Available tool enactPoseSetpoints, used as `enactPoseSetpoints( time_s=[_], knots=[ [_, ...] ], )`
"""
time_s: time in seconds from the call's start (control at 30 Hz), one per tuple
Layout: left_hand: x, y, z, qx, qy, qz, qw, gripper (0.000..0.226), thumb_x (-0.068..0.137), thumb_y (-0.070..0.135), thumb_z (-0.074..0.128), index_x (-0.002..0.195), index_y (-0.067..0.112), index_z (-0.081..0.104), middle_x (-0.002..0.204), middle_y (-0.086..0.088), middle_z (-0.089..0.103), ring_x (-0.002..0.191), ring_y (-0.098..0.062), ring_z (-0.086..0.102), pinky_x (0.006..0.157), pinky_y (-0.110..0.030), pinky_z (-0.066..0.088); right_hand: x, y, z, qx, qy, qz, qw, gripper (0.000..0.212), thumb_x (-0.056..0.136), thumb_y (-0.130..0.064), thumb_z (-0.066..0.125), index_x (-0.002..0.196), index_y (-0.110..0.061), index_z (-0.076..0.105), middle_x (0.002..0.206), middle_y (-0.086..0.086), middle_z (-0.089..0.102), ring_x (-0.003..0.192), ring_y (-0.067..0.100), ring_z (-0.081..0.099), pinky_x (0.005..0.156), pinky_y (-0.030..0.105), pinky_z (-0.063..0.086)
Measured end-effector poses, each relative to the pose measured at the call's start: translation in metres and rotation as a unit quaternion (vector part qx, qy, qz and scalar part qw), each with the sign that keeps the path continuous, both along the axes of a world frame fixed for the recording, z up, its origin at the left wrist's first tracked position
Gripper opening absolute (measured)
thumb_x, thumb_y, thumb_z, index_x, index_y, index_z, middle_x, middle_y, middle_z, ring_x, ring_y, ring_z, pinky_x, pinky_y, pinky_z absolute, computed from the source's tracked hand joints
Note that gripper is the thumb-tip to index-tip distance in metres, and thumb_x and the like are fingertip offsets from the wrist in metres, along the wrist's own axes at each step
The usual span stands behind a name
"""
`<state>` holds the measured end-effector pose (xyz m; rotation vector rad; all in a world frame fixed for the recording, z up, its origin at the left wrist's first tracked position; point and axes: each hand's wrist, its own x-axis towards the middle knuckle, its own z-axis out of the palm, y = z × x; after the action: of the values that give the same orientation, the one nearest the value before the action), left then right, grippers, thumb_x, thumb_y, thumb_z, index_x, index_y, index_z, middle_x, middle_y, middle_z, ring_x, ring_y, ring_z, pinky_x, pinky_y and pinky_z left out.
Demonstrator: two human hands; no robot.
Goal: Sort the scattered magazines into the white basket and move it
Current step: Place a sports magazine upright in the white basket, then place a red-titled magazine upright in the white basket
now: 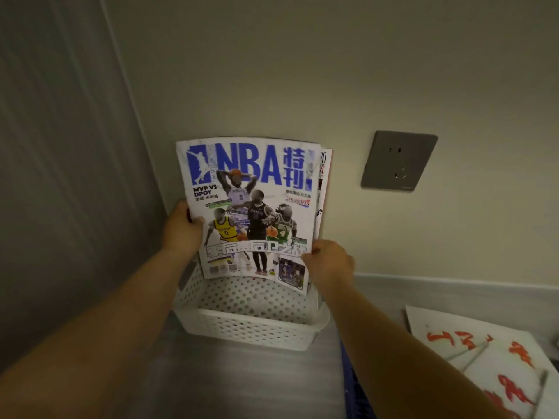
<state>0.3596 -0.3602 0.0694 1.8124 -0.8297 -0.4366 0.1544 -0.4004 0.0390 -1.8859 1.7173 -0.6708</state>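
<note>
A basketball magazine point(251, 207) with a blue title stands upright in the white perforated basket point(248, 328), leaning toward the wall. Behind it a second magazine point(325, 182) shows as a strip along its right edge. My left hand point(181, 228) grips the front magazine's left edge, thumb on the cover. My right hand point(329, 261) holds the lower right edge of the magazines. The basket sits on a grey floor in the corner of the room.
A grey wall socket point(399, 160) is on the wall to the right. White sheets with red lettering point(490, 364) lie on the floor at the lower right. A blue object point(351, 385) shows beside my right forearm. A wall panel point(60, 176) closes the left side.
</note>
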Motion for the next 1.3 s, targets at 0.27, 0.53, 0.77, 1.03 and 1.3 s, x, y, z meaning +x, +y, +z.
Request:
enactPoseSetpoints(
  time_s=[0.27,0.53,0.77,1.03,1.3],
  knots=[
    [0.005,-0.002,-0.021,0.038,0.023,-0.046,0.998,0.042,0.089,0.005,0.043,0.13,0.005,0.035,0.137,-0.018,0.044,0.124,-0.035,0.044,0.097,-0.043,0.039,-0.009,0.001,-0.013,0.03,-0.092,-0.036,0.995,0.022,0.087,-0.006,0.051,0.107,-0.001,0.058,0.132,0.014,0.045,0.107,0.026,0.052,0.077,0.022,0.038],
    [-0.003,0.026,-0.04,0.118,-0.121,-0.063,0.984,0.029,0.092,0.011,0.038,0.115,0.006,0.055,0.118,-0.02,0.061,0.103,-0.037,0.056,0.082,-0.035,0.043,-0.027,-0.006,-0.01,0.036,-0.097,-0.033,0.994,0.02,0.087,-0.005,0.048,0.1,-0.003,0.063,0.108,0.017,0.067,0.088,0.026,0.061,0.075,0.034,0.048],
    [-0.023,0.024,-0.035,0.042,0.008,-0.091,0.995,0.039,0.09,0.009,0.041,0.128,0.015,0.04,0.131,-0.014,0.053,0.117,-0.034,0.05,0.092,-0.042,0.042,-0.03,-0.004,-0.007,0.011,-0.159,-0.013,0.987,0.035,0.088,-0.007,0.05,0.121,-0.01,0.04,0.12,0.012,0.058,0.078,0.012,0.056,0.05,0.008,0.042],
    [-0.016,-0.003,-0.023,0.006,0.08,-0.06,0.995,0.039,0.085,-0.005,0.038,0.122,0.003,0.046,0.13,-0.02,0.052,0.116,-0.035,0.05,0.082,-0.033,0.039,-0.011,-0.014,0.006,-0.013,-0.184,-0.019,0.983,0.032,0.091,-0.004,0.039,0.123,-0.005,0.043,0.121,0.016,0.059,0.094,0.023,0.061,0.068,0.027,0.052],
    [-0.012,0.004,-0.025,0.011,0.063,-0.093,0.994,0.047,0.091,0.005,0.036,0.137,0.012,0.026,0.138,-0.013,0.045,0.124,-0.031,0.044,0.095,-0.039,0.038,-0.021,-0.015,0.001,-0.018,-0.153,-0.009,0.988,0.028,0.09,-0.011,0.046,0.118,-0.007,0.049,0.119,0.013,0.062,0.097,0.025,0.062,0.073,0.029,0.049]
  ],
)
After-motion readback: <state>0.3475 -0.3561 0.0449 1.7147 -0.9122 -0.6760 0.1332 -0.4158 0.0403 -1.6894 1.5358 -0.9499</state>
